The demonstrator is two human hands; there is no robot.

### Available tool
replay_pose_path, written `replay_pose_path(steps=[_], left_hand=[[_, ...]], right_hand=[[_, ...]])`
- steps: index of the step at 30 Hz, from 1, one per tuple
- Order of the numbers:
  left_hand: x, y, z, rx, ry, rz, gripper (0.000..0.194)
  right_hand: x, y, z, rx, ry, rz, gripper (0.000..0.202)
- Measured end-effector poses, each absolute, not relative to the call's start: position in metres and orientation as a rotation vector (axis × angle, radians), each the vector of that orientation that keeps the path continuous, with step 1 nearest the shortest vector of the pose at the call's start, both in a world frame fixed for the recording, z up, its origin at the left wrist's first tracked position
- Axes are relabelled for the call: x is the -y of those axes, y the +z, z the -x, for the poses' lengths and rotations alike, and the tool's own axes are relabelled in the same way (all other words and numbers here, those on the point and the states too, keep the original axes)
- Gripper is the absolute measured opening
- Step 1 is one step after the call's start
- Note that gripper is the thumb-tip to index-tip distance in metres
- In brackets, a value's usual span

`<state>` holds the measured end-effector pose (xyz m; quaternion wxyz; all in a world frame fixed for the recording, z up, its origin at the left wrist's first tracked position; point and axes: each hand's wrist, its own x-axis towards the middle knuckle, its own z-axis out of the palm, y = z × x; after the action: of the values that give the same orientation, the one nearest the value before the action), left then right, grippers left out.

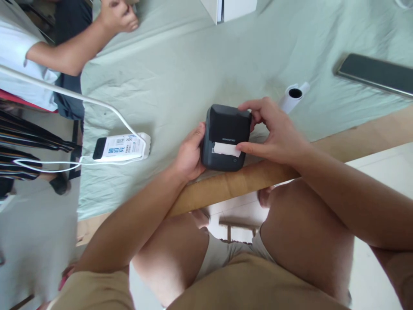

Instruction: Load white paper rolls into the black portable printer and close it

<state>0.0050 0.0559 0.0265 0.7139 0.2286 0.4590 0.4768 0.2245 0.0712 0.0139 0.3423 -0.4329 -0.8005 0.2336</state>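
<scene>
A small black label printer [228, 122] sits at the near edge of the cloth-covered table, with light lettering on its lid. A short white paper strip [224, 149] comes out across its front part. My left hand [190, 154] is closed around the printer's left side, thumb along the edge, its other fingers hidden underneath. Over the right side, my right hand [272, 129] has its thumb on the strip's right end and its index finger on the lid's upper right corner. The remaining fingers curl at the right edge. Beyond this hand is a white paper roll [290, 98] with a dark core.
A white power strip or adapter [124, 147] with a cable lies at left. A dark, flat phone-like object [376, 73] rests at right. White boxes [238, 8] stand at the back. Another person's arm [77, 47] reaches over the table's left corner. Wooden edging [232, 183] borders my side.
</scene>
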Motion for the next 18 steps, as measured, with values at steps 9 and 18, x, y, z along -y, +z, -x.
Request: replay_pose_path(steps=[9,18], left_hand=[[-0.058,0.022,-0.006,-1.03,1.065,-0.5,0.032],[-0.059,0.027,-0.007,-1.064,1.032,-0.397,0.043]], right_hand=[[-0.05,0.04,-0.209,1.892,0.418,1.305,0.026],[-0.065,0.05,-0.203,1.803,0.422,1.372,0.011]])
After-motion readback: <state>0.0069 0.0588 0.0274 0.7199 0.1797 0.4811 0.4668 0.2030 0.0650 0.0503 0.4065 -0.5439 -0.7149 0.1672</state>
